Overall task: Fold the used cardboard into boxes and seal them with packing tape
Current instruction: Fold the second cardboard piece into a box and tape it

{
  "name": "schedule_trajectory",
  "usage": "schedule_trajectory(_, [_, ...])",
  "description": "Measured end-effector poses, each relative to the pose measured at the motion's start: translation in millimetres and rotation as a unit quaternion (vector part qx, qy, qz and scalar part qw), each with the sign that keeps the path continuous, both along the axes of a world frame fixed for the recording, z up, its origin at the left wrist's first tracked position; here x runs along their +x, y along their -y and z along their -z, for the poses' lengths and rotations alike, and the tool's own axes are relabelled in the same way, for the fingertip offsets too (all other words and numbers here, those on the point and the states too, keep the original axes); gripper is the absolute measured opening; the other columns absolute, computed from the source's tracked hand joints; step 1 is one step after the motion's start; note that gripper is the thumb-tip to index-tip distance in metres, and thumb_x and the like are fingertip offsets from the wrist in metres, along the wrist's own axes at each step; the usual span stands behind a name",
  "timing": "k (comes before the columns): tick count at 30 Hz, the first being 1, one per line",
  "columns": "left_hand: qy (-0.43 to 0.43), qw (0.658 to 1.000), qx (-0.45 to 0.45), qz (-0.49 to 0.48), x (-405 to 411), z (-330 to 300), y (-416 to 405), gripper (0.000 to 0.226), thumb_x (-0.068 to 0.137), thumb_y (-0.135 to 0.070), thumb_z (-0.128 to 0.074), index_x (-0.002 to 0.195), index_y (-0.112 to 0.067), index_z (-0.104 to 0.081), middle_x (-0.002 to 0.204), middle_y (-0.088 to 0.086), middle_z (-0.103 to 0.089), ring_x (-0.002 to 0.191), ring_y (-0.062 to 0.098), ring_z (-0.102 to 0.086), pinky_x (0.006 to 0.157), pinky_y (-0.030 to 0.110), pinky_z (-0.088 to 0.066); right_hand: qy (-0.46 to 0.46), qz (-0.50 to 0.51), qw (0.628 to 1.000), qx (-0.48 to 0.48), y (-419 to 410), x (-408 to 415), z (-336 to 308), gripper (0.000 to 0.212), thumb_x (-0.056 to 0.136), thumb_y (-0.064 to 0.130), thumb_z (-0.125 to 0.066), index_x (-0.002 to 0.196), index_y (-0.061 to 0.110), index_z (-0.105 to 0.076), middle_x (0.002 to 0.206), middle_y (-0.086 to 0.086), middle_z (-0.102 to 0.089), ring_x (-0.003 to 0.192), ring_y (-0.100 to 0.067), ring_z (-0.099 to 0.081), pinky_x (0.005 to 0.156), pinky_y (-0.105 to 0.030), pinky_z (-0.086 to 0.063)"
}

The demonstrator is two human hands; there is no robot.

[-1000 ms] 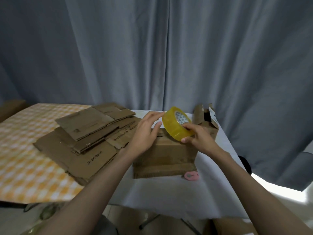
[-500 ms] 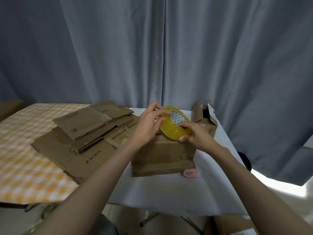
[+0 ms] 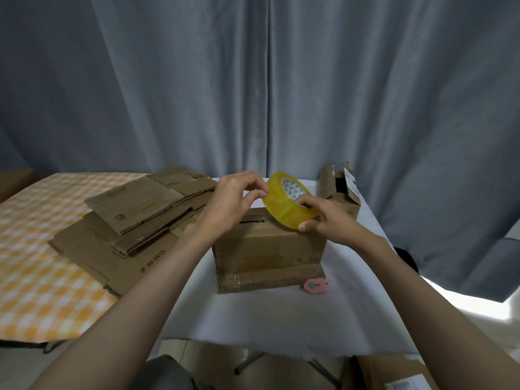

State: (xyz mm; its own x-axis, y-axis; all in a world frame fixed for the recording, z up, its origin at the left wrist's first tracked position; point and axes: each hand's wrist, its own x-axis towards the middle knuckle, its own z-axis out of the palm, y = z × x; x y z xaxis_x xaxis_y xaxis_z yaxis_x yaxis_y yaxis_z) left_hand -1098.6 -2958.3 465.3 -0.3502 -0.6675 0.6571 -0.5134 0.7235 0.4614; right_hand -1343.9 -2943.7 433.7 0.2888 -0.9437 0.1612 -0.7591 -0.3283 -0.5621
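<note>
a yellow translucent roll of packing tape is held tilted just above the top of a folded brown cardboard box that stands on the white-covered worktop. the right hand grips the roll, its thumb curled into the patterned core and its fingers wrapped round the lower rim, which sits close to the box's top edge. the left hand is curled at the roll's left rim, thumb and forefinger pinching at the tape's surface; whether a loose end is caught between them is too small to tell. the box's top seam shows as a dark gap running under both hands. just to the left of the box, touching or nearly touching it, lies a stack of flattened brown cardboard sheets, the lowest one printed "jf 26 0615", resting partly on an orange-and-white checked cloth. behind the right hand stands a smaller brown cardboard box with open flaps. a small pink plastic cutter lies on the worktop at the front right corner of the box. grey curtains hang behind everything, and another piece of cardboard with a label shows below the worktop at lower right.
</note>
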Motion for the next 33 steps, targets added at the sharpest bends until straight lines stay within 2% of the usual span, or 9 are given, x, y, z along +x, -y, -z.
schedule_trajectory(2, [0.000, 1.000, 0.002, -0.001, 0, 0, -4, 0.006, 0.089, -0.003, -0.069, 0.087, -0.008, -0.071, 0.084, -0.005, -0.070, 0.082, 0.002, -0.063, 0.075, 0.006, -0.042, 0.000, -0.006, 1.000, 0.007, 2, -2, -2, 0.036, 0.088, 0.021, -0.074, 0.116, 0.030, -0.054, 0.126, 0.002, -0.055, 0.110, -0.019, -0.050, 0.078, -0.028, -0.039])
schedule_trajectory(6, [-0.012, 1.000, 0.014, -0.004, 2, -4, -7, 0.008, 0.094, -0.005, -0.062, 0.091, -0.011, -0.065, 0.088, -0.003, -0.065, 0.080, 0.007, -0.064, 0.072, 0.011, -0.046, -0.001, -0.003, 1.000, -0.018, 8, -2, -5, 0.034, 0.090, 0.033, -0.072, 0.116, 0.027, -0.050, 0.115, 0.000, -0.056, 0.100, -0.020, -0.053, 0.074, -0.030, -0.040])
schedule_trajectory(9, [-0.035, 0.997, 0.070, -0.016, 7, -5, -6, 0.009, 0.095, -0.005, -0.061, 0.094, -0.014, -0.063, 0.089, -0.001, -0.064, 0.074, 0.009, -0.066, 0.064, 0.013, -0.047, -0.028, 0.029, 0.998, -0.042, 8, 7, 1, 0.049, 0.077, 0.047, -0.080, 0.110, 0.030, -0.047, 0.112, 0.007, -0.049, 0.099, -0.013, -0.048, 0.074, -0.029, -0.041])
schedule_trajectory(12, [-0.056, 0.993, 0.105, -0.020, 8, -3, -6, 0.011, 0.092, -0.002, -0.064, 0.094, -0.013, -0.064, 0.085, 0.001, -0.064, 0.066, 0.005, -0.061, 0.060, 0.009, -0.043, -0.043, 0.071, 0.991, -0.109, 10, 15, 7, 0.055, 0.071, 0.028, -0.085, 0.112, 0.019, -0.051, 0.115, 0.003, -0.041, 0.110, -0.019, -0.045, 0.087, -0.036, -0.044])
schedule_trajectory(15, [-0.091, 0.988, 0.124, -0.021, 8, -7, -3, 0.017, 0.086, 0.003, -0.068, 0.096, -0.010, -0.064, 0.086, 0.008, -0.064, 0.061, 0.005, -0.054, 0.059, 0.008, -0.041, 0.036, 0.114, 0.980, -0.159, 12, 22, 4, 0.053, 0.071, 0.013, -0.080, 0.116, 0.017, -0.052, 0.113, 0.004, -0.034, 0.111, -0.020, -0.044, 0.095, -0.037, -0.043])
schedule_trajectory(20, [-0.155, 0.974, 0.163, -0.027, 15, -16, 8, 0.021, 0.086, -0.002, -0.073, 0.100, -0.015, -0.065, 0.091, 0.008, -0.062, 0.068, 0.014, -0.058, 0.070, 0.026, -0.053, 0.125, 0.126, 0.964, -0.198, 13, 32, -2, 0.057, 0.073, 0.018, -0.074, 0.122, 0.028, -0.047, 0.114, 0.009, -0.037, 0.098, -0.004, -0.041, 0.079, -0.029, -0.039])
schedule_trajectory(26, [-0.229, 0.948, 0.219, -0.029, 26, -21, 14, 0.018, 0.088, -0.006, -0.073, 0.101, -0.017, -0.066, 0.091, 0.004, -0.059, 0.066, 0.004, -0.065, 0.065, 0.018, -0.052, 0.121, 0.151, 0.949, -0.248, 12, 37, -19, 0.056, 0.072, 0.041, -0.064, 0.124, 0.035, -0.044, 0.114, 0.021, -0.043, 0.099, 0.000, -0.040, 0.068, -0.020, -0.033])
schedule_trajectory(30, [-0.253, 0.937, 0.238, -0.019, 29, -25, 16, 0.018, 0.088, -0.004, -0.072, 0.101, -0.015, -0.066, 0.089, 0.004, -0.059, 0.069, 0.010, -0.066, 0.067, 0.021, -0.053, 0.117, 0.150, 0.946, -0.262, 11, 39, -32, 0.056, 0.073, 0.040, -0.063, 0.127, 0.032, -0.051, 0.120, 0.012, -0.056, 0.103, -0.011, -0.052, 0.078, -0.037, -0.048])
schedule_trajectory(33, [-0.259, 0.932, 0.253, -0.021, 29, -25, 19, 0.019, 0.087, -0.004, -0.073, 0.100, -0.017, -0.067, 0.088, 0.003, -0.060, 0.072, 0.013, -0.067, 0.067, 0.020, -0.052, 0.106, 0.152, 0.950, -0.251, 11, 37, -35, 0.057, 0.076, 0.039, -0.066, 0.132, 0.034, -0.054, 0.126, 0.009, -0.060, 0.109, -0.014, -0.055, 0.083, -0.039, -0.050])
